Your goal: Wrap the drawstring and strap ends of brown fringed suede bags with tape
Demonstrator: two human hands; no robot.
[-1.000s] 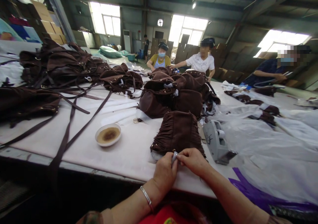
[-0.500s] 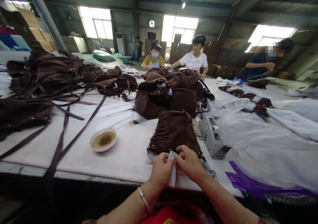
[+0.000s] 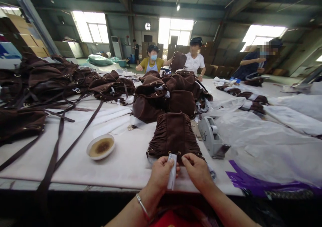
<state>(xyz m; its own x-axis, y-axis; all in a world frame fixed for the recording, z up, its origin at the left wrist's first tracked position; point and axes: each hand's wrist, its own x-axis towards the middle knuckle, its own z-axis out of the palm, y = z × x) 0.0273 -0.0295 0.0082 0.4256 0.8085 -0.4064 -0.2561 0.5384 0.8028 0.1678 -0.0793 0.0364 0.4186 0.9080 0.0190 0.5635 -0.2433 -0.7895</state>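
Note:
A dark brown fringed bag lies on the white table in front of me, its lower edge with metal rings toward me. My left hand holds a folded whitish strip between thumb and fingers, just below that edge. To the right of the strip, my right hand is closed with its fingertips pinched near the bag's edge. What those fingertips hold, if anything, is too small to make out.
Brown bags are piled behind and at the left. A shallow bowl sits left, a grey tape dispenser right. Plastic sheets and purple material lie farther right. Several people stand across the table.
My right hand has moved off the whitish strip, slightly right, and the strip now shows more fully in my left hand. Across the table, a brown piece has been raised between two people.

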